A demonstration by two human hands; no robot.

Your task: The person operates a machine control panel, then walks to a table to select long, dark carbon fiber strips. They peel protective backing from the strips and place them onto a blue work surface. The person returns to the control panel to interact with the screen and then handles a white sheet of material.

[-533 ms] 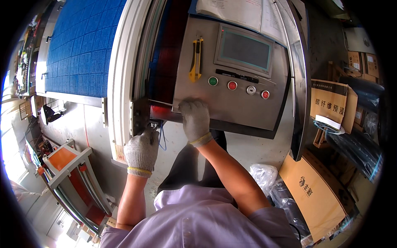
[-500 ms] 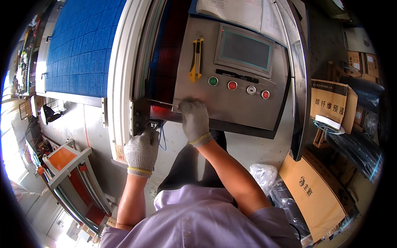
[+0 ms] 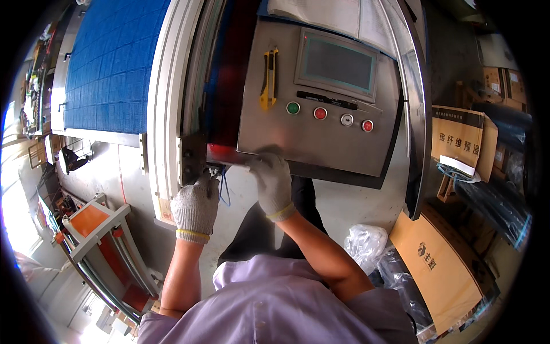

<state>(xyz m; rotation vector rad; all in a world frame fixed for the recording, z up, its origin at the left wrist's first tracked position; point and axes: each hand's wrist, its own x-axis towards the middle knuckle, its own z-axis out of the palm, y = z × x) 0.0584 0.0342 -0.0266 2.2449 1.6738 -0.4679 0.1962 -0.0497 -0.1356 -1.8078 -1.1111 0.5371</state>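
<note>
My left hand (image 3: 195, 204), in a grey knit glove with a yellow cuff, is closed with its fingertips against the lower end of a black metal bracket (image 3: 191, 159). What those fingers grip is hidden behind the glove. My right hand (image 3: 271, 184), gloved alike, is pinched just below the lower left corner of a steel control panel (image 3: 321, 143). From its fingertips a thin metal rod (image 3: 236, 164) points left toward the bracket, blurred by motion. A blue cable (image 3: 224, 192) hangs in a loop between my hands.
On the panel lie a yellow utility knife (image 3: 268, 80) and a black pen (image 3: 326, 100), near a screen (image 3: 338, 60) and several buttons. A white rail (image 3: 172, 103) runs along the left, beside a blue surface (image 3: 112, 74). Cardboard boxes (image 3: 438, 269) stand at right.
My right hand has moved down and slightly right, and the thin rod has dropped with it, from above the red strip to its lower edge. My left hand has stayed at the bracket.
</note>
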